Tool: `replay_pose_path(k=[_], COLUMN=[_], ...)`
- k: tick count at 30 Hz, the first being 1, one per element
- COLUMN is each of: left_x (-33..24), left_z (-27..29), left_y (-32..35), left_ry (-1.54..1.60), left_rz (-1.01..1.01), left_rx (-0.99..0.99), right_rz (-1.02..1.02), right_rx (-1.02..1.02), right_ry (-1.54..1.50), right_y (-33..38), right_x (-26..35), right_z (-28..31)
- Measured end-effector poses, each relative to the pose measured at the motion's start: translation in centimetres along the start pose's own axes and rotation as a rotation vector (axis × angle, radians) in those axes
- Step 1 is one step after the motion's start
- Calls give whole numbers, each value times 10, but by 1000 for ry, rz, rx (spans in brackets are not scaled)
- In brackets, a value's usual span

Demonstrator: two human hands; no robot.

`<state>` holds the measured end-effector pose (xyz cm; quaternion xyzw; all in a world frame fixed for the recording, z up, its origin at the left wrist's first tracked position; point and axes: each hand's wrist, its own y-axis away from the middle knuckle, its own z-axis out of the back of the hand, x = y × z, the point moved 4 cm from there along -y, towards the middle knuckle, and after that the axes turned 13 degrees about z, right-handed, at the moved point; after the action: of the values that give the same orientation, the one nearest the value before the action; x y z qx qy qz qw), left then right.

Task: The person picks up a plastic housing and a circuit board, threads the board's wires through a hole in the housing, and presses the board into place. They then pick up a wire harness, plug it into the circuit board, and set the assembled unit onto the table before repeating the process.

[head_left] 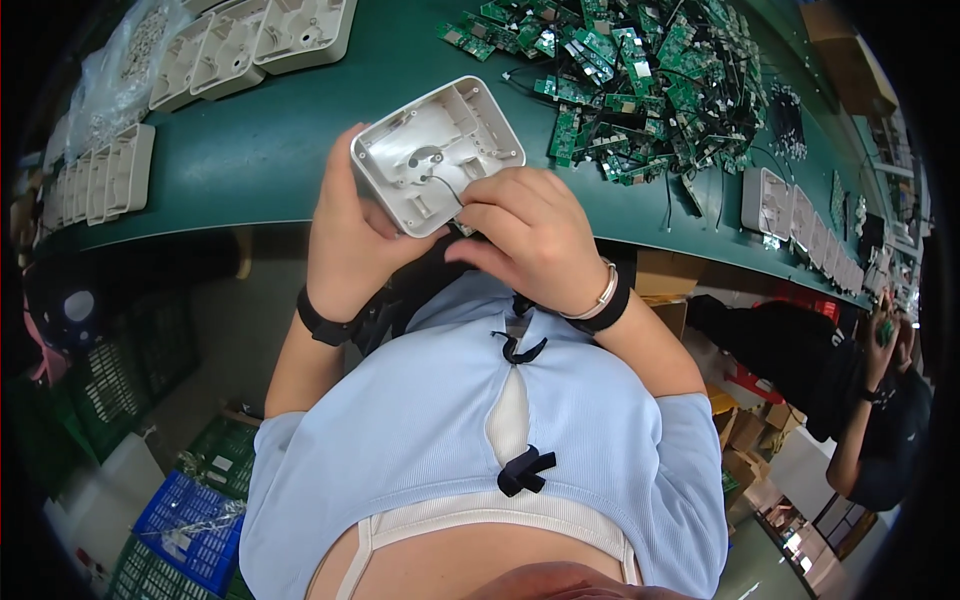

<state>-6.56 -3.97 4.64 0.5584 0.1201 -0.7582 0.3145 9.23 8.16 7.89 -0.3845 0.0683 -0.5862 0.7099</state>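
Note:
My left hand (345, 240) grips a white plastic housing (385, 175) by its left side and lower corner, tilted with its hollow inside facing up. Molded posts, ribs and a round hole show inside it. A thin dark wire (445, 184) runs from the inside of the housing to the fingertips of my right hand (535, 225). Those fingers are bent and pinched on the wire at the housing's lower right edge. Something small peeks out below the fingertips, mostly hidden, and I cannot make out what it is.
Green circuit boards with black wires (640, 90) lie heaped on the green table (250, 165). More white housings (225, 50) stand in rows at the left and right. A bag of small parts (140, 50) lies far left. A co-worker (880, 430) is at the right, crates (190, 530) below left.

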Motion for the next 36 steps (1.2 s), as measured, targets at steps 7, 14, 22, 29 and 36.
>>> replay_pose_path(k=[7,14,22,29,36], left_x=[8,11,17,-29,-121], left_z=[-6,-1,-4,-59,-123], left_y=[-2,0,12,23,-10], left_ry=[152,23,212,268,-297], left_rz=[-5,-49,-42,-175,-531], left_rx=[57,12,4,234,443], right_rz=[-195,-275,-61,164,-90], right_rx=[-119,-149,33,44,5], right_ry=[-188,-236,-47,154,351], right_y=[15,6,13,51,144], right_x=[-11,-24,-9,17,44], right_z=[-4,-13,-3,62,183])
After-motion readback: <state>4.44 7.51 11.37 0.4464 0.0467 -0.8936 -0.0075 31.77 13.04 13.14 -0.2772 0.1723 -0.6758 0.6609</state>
